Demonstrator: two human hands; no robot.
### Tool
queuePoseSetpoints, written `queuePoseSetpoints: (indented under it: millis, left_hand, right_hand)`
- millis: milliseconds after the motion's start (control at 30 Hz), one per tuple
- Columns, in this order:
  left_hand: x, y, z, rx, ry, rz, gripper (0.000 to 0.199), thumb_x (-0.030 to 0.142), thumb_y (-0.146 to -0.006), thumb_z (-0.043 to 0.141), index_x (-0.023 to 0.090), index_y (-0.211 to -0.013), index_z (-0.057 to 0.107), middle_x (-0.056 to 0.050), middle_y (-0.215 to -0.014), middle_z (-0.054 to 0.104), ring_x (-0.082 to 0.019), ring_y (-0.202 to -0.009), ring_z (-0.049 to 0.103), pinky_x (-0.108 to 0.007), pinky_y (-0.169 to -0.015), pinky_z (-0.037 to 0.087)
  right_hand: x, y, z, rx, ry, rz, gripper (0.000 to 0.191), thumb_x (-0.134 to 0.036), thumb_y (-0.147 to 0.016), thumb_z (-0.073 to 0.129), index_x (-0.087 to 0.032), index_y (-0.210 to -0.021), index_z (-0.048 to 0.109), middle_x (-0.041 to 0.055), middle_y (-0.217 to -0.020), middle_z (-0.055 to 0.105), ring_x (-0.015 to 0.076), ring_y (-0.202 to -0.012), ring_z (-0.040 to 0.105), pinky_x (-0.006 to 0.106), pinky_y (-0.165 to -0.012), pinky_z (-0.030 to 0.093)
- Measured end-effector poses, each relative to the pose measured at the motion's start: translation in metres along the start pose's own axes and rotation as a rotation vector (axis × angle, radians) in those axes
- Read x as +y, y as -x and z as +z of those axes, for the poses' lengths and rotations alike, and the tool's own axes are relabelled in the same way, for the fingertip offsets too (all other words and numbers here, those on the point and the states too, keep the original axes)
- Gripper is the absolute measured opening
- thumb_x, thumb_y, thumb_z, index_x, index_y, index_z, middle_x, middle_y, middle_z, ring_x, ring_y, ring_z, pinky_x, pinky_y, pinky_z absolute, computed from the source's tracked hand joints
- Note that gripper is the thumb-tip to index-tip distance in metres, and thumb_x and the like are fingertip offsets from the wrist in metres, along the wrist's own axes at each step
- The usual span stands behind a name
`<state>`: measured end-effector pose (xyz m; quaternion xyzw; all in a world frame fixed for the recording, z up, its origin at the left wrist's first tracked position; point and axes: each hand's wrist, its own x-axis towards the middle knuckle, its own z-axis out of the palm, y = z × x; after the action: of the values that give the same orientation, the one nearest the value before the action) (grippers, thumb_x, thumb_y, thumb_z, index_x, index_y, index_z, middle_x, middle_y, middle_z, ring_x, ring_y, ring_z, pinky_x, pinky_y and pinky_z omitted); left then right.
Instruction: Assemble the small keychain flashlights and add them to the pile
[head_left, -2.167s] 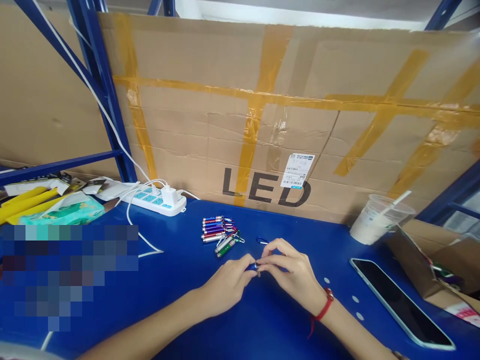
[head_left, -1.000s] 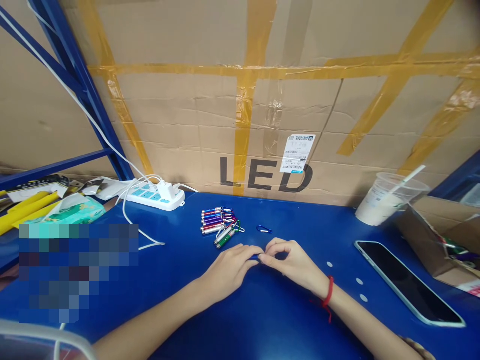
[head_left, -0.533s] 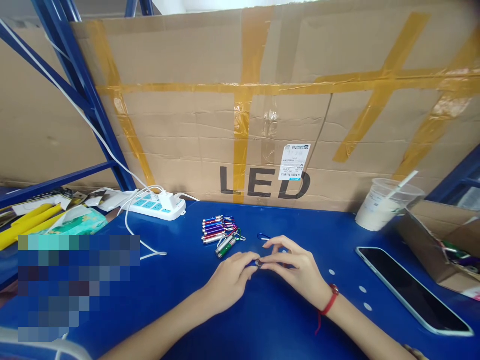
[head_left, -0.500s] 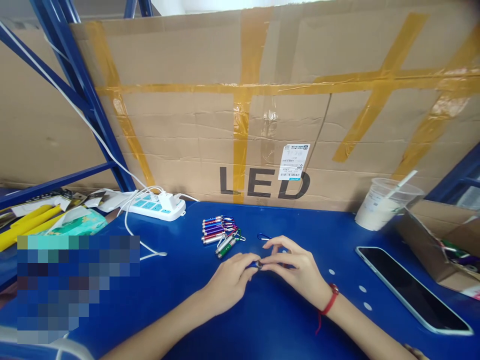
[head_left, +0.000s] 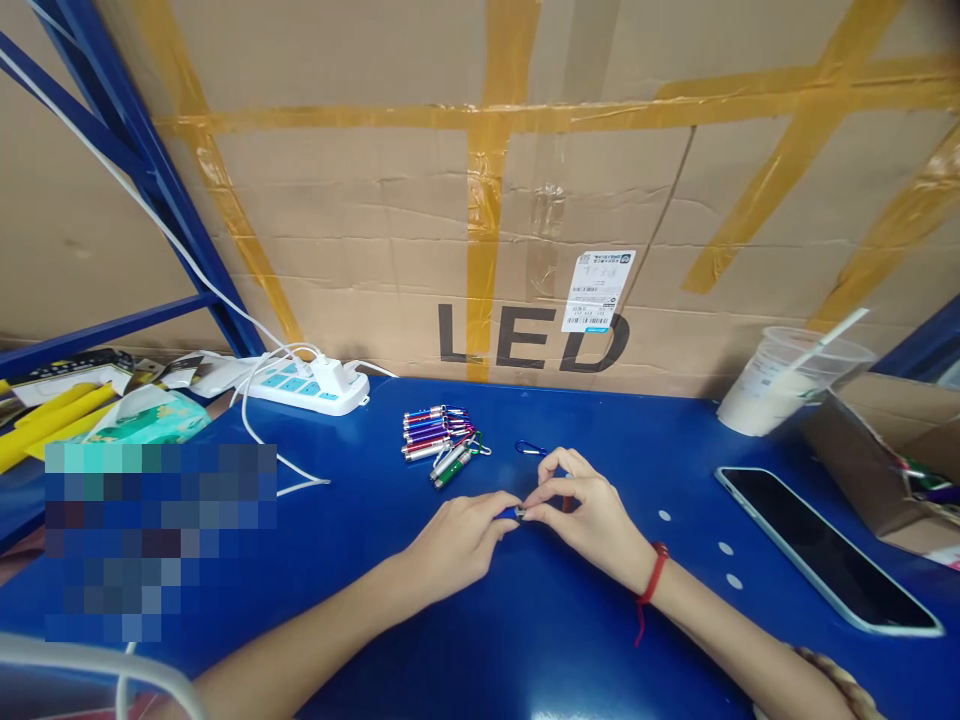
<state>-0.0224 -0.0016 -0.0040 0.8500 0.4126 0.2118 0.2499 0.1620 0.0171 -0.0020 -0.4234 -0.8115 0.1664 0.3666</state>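
My left hand (head_left: 457, 540) is closed around a small blue mini flashlight (head_left: 508, 513), only one end of which shows past the fingers. At that end, my right hand (head_left: 592, 510) pinches thumb and forefinger against a tiny silvery part; the fingertips hide what exactly it holds. Just beyond the right hand lies a blue carabiner clip (head_left: 529, 447) on the table. Farther back to the left sits a cluster of mini flashlights (head_left: 427, 432) in blue, red, purple and silver with clips, a green flashlight (head_left: 453, 469) nearest me.
A white power strip (head_left: 322, 393) with cables stands at the back left, near yellow tubes (head_left: 60, 420). To the right are a phone (head_left: 825, 550), a plastic cup with a straw (head_left: 772, 390) and an open cardboard box (head_left: 862, 470). A large carton (head_left: 360, 240) walls the back.
The view has tilted down slightly. My right fingers have curled in more at the flashlight's end, and more of the blue carabiner shows. Both hands stay together.
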Motion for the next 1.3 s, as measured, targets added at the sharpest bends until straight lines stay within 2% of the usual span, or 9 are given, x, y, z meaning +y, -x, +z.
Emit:
queuePoseSetpoints:
  millis: [167,300,467,600,733,900,1033,1167,1300]
  left_hand:
    - [-0.002,0.001,0.003,0.064,-0.008,0.053,0.024,0.020,-0.089,0.036,0.021,-0.104,0.054,-0.003,-0.099,0.064,-0.017,-0.088,0.060,-0.024,-0.075,0.045]
    - [-0.001,0.001,0.004,0.054,-0.023,0.063,0.023,0.021,-0.089,0.036,0.022,-0.106,0.052,-0.002,-0.104,0.063,-0.018,-0.093,0.060,-0.024,-0.076,0.046]
    - [0.000,0.001,0.003,0.021,-0.044,0.004,0.021,0.023,-0.090,0.037,0.023,-0.110,0.043,-0.002,-0.102,0.063,-0.018,-0.089,0.062,-0.025,-0.072,0.046]
    - [-0.001,0.001,0.004,0.044,-0.117,0.057,0.014,0.022,-0.090,0.037,0.021,-0.101,0.046,-0.002,-0.095,0.064,-0.018,-0.085,0.062,-0.024,-0.069,0.045]
    - [0.001,0.000,0.004,0.081,-0.157,0.071,0.014,0.022,-0.090,0.038,0.021,-0.101,0.046,-0.002,-0.092,0.064,-0.016,-0.082,0.062,-0.023,-0.067,0.045]
    - [0.006,-0.002,0.001,0.147,-0.135,0.047,0.018,0.018,-0.088,0.038,0.020,-0.102,0.049,-0.002,-0.089,0.064,-0.015,-0.079,0.060,-0.023,-0.067,0.044]
    - [0.006,-0.001,0.001,0.164,-0.027,0.017,0.022,0.016,-0.088,0.036,0.020,-0.105,0.049,-0.001,-0.088,0.063,-0.014,-0.076,0.059,-0.022,-0.067,0.044]
    - [0.006,-0.001,0.000,0.146,0.004,0.002,0.022,0.017,-0.088,0.035,0.020,-0.104,0.050,-0.001,-0.084,0.062,-0.013,-0.073,0.058,-0.021,-0.065,0.043]
    - [0.006,-0.001,-0.001,0.109,-0.020,0.049,0.020,0.018,-0.089,0.036,0.021,-0.101,0.052,0.000,-0.083,0.062,-0.013,-0.074,0.057,-0.021,-0.066,0.042]
  right_hand:
    - [-0.003,0.001,0.001,-0.013,-0.074,0.095,0.009,-0.025,-0.071,0.066,-0.023,-0.063,0.069,0.0019,-0.075,0.052,0.0135,-0.068,0.052,0.022,-0.048,0.041]
    - [-0.006,0.002,0.000,-0.027,-0.127,0.158,0.011,-0.028,-0.070,0.065,-0.020,-0.062,0.068,0.0021,-0.075,0.051,0.0092,-0.055,0.047,0.021,-0.043,0.038]
    - [-0.007,0.004,0.001,-0.073,-0.179,0.201,0.021,-0.036,-0.070,0.064,-0.017,-0.061,0.067,0.0020,-0.072,0.049,0.0071,-0.048,0.041,0.021,-0.039,0.034]
    - [-0.006,0.004,0.002,-0.089,-0.181,0.190,0.024,-0.039,-0.070,0.064,-0.018,-0.059,0.067,0.0028,-0.069,0.051,0.0119,-0.058,0.049,0.022,-0.045,0.038]
    - [-0.003,0.003,0.003,-0.091,-0.188,0.176,0.025,-0.040,-0.072,0.062,-0.018,-0.059,0.068,0.0030,-0.068,0.052,0.0130,-0.062,0.051,0.023,-0.048,0.040]
    - [-0.004,0.001,0.001,-0.006,-0.151,0.150,0.027,-0.044,-0.071,0.062,-0.019,-0.063,0.068,0.0031,-0.072,0.050,0.0100,-0.055,0.047,0.020,-0.038,0.036]
    - [-0.005,0.001,-0.001,0.096,-0.155,0.026,0.022,-0.041,-0.068,0.068,-0.020,-0.074,0.069,0.0046,-0.081,0.049,0.0108,-0.060,0.050,0.019,-0.037,0.041]
    - [-0.002,0.001,-0.006,0.119,-0.100,-0.180,0.013,-0.032,-0.076,0.062,-0.023,-0.073,0.072,0.0052,-0.086,0.050,0.0126,-0.068,0.052,0.024,-0.052,0.048]
    - [0.002,0.001,-0.012,0.082,-0.009,-0.296,0.011,-0.026,-0.077,0.062,-0.024,-0.074,0.072,0.0049,-0.089,0.050,0.0121,-0.070,0.054,0.026,-0.060,0.048]
